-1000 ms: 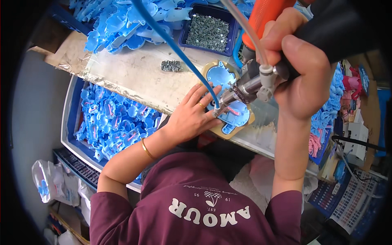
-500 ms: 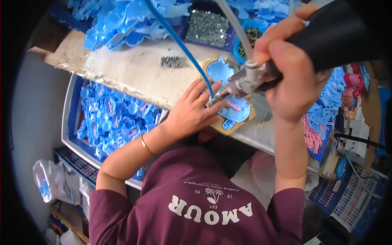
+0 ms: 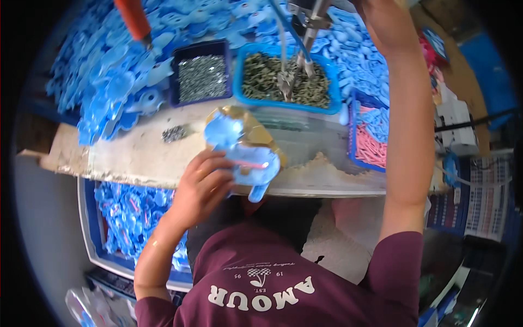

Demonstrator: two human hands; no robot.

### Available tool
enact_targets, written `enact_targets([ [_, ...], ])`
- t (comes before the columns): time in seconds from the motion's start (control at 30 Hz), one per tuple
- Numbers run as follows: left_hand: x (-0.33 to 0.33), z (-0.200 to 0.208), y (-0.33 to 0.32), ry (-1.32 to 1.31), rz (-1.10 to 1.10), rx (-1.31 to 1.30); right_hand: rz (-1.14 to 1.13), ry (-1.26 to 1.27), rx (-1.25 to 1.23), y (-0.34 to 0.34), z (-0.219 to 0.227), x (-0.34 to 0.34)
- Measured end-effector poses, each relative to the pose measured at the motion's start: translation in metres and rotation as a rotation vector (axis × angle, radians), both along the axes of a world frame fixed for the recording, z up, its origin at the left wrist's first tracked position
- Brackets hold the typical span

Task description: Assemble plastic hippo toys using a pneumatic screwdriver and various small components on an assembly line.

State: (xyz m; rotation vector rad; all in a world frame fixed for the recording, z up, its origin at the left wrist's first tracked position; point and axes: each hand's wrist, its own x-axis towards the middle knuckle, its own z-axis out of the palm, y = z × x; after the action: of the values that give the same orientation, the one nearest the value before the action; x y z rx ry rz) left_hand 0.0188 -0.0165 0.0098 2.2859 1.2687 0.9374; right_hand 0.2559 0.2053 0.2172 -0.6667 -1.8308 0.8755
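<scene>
Left hand (image 3: 202,188): I am curling my fingers around the near edge of the light blue plastic part (image 3: 245,158), gripping it from my left side so its top face is staying uncovered.
Right hand (image 3: 384,22): I am reaching up and away, arm stretched toward the far side of the bench; the fingers are running off the top of the view, so I cannot tell if they are clenched or loose.
Driver tool (image 3: 305,38): it is hanging tip-down over the blue tray of dark screws (image 3: 286,82), just beside my raised hand; I cannot tell if I am gripping it.
Part, location: it is resting on the brown jig (image 3: 256,131) at the near edge of the workbench (image 3: 136,152), directly in front of my chest.
Part, axis: its long line is running from far-left to near-right; the rounded lobe is pointing away from me, the narrow tab is hanging over the bench edge toward me.
Why so: I judge the jig is cradling it flat and within easy reach.
Nearby: a dark tray of silvery screws (image 3: 201,76) is sitting left of the blue one; a small loose heap of screws (image 3: 173,133) is lying on the bench; heaps of blue parts (image 3: 109,82) are lying beyond.
Below bench: a bin of blue parts (image 3: 128,212) is sitting by my left elbow.
</scene>
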Motion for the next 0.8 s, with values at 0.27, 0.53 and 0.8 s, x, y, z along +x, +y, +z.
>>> enact_targets([
  [0.27, -0.112, 0.131, -0.089, 0.399, 0.276, -0.771, -0.558, -0.736, 0.104, 0.093, -0.165, 0.22],
  [0.53, -0.08, 0.099, -0.07, 0.517, 0.489, -0.548, -0.218, -0.978, 0.213, 0.08, -0.209, 0.22],
  [0.8, 0.004, 0.072, 0.003, 0.296, -0.159, -0.267, -0.481, -0.495, 0.014, 0.049, -0.16, 0.215],
])
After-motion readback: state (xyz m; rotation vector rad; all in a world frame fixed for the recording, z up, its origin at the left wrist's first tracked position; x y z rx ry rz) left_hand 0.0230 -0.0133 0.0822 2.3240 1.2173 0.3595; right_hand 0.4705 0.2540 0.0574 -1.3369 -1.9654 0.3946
